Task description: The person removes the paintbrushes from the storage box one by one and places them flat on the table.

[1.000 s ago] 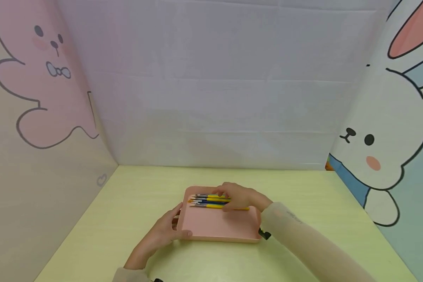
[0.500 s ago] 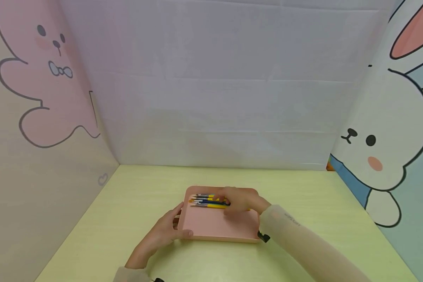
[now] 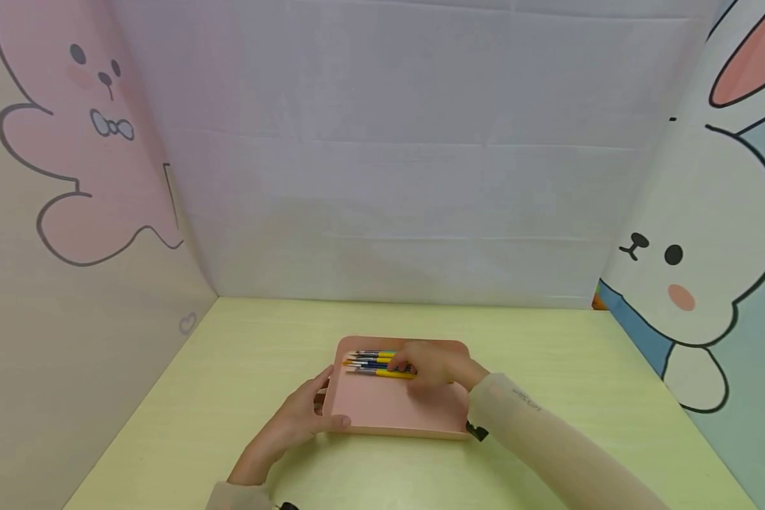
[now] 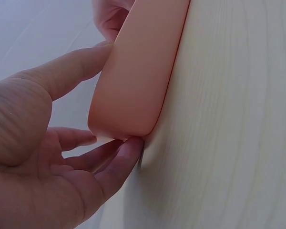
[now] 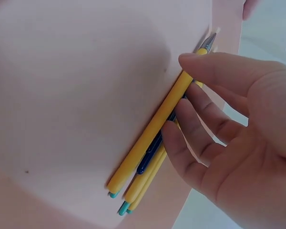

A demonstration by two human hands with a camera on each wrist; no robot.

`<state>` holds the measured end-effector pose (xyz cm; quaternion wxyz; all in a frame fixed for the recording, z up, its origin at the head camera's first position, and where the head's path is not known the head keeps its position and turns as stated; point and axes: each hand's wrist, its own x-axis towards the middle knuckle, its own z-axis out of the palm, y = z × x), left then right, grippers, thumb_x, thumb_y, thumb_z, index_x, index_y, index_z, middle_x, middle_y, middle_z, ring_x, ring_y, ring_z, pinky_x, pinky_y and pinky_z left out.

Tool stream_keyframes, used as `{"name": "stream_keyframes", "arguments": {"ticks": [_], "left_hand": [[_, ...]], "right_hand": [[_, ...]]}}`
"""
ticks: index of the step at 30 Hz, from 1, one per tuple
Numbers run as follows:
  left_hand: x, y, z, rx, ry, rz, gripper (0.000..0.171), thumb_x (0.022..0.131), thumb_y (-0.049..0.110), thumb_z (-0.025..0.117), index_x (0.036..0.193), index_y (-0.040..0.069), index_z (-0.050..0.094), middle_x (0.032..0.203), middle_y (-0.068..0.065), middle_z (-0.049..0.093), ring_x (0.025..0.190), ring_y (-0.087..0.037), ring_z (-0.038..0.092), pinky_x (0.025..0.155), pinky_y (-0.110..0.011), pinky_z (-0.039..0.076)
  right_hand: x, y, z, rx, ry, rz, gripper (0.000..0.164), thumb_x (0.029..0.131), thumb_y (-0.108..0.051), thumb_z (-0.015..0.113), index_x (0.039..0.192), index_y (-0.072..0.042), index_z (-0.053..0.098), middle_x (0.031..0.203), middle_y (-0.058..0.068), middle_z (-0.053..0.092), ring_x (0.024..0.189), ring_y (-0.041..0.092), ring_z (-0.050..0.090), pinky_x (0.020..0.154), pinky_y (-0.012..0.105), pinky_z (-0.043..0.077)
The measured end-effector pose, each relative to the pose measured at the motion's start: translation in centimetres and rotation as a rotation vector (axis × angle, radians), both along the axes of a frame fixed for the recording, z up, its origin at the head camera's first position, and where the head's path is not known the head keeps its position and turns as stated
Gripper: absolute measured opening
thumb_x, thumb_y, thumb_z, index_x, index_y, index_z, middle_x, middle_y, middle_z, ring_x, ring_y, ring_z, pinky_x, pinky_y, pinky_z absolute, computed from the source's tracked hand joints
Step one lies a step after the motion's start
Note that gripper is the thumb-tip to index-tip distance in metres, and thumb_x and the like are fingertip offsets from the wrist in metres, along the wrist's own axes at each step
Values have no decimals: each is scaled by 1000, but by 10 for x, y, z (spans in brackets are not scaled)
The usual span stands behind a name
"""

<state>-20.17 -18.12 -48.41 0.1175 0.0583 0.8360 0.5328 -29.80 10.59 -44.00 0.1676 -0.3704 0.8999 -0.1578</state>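
A shallow pink tray sits on the table, with several paintbrushes lying side by side in its far half. Their handles are yellow and dark blue, with teal ends on the yellow ones; the bristles point left. My left hand holds the tray's left near corner, thumb on the near rim and fingers against the side wall. Over the brushes, my right hand pinches the bundle: the thumb presses a thick yellow-handled paintbrush, and curled fingertips touch the bundle's other side.
The pale yellow-green table extends around the tray. A whitish back wall rises behind it. Printed side panels stand left and right, one with a pink bear, the other with a white rabbit.
My right hand has come slightly nearer, its fingers drawing in from reaching over the paintbrushes to curling round them. The left hand and tray stay in place; the head view shifts slightly.
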Motion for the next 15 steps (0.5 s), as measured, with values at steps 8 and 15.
{"name": "stream_keyframes", "arguments": {"ticks": [8,15], "left_hand": [[0,1,1,-10,8,-2,109,83,23,94,169,8,28,156,-17,52,129,-34,60,109,-57,49],[0,0,0,2,0,-8,111,82,22,95,169,8,27,156,-19,51,129,-35,61,108,-57,50]], "right_hand": [[5,-2,4,18,-23,-4,46,90,6,71,130,-16,76,123,-1,70,108,18,62,98,36,52],[6,-2,3,0,-24,-20,40,91,11,70,117,-18,78,105,-2,70,94,16,61,85,28,51]]}}
